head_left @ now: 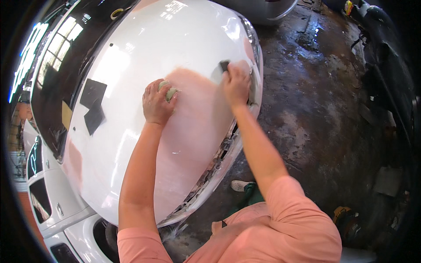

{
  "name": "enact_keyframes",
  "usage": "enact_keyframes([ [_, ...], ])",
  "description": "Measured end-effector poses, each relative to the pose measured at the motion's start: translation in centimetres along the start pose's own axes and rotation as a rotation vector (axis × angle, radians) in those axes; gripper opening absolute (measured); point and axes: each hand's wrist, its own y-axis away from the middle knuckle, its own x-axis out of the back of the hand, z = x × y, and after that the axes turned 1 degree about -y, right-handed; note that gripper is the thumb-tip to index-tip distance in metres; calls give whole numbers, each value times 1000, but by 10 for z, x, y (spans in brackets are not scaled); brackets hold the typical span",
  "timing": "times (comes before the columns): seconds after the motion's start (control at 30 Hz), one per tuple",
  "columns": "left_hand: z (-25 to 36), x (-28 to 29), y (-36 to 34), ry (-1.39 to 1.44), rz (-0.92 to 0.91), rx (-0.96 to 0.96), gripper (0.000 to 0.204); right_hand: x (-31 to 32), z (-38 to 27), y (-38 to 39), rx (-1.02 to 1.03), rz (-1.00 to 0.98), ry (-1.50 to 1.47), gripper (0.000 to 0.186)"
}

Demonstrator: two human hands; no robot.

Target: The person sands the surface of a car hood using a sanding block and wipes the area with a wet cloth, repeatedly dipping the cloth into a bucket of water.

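My left hand [158,101] is closed on a pale green, wet-looking sponge [170,92], resting on the white car hood [131,61] at the edge of a pinkish patch. My right hand [237,86] grips a small dark sanding pad [225,65] on the pink patch near the hood's front edge. Two dark abrasive sheets [93,94] lie overlapping on the hood to the left of my left hand.
The windshield [57,57] has a tan sheet [66,114] at its lower edge and a tape roll [116,13] higher up. Another car's bumper [269,13] is at the top. The wet concrete floor [294,109] runs along the right, beside dark stored parts [381,65].
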Motion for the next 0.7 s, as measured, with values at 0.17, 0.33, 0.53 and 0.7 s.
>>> enact_keyframes([
  [0.17, -15, 11, 14, -13, -3, 44, 30, 35, -52, 123, 225, -49, -173, 46],
  [0.33, 4, -3, -9, 41, 29, -4, 32, 5, 35, -46, -5, 50, -104, 47],
  [0.53, -15, 2, 12, -27, -32, 52, 32, 37, -43, 133, 95, -94, -196, 45],
  [0.7, -12, 9, 4, -27, -18, 30, 34, 0, 25, 34, 149, 13, -138, 45],
])
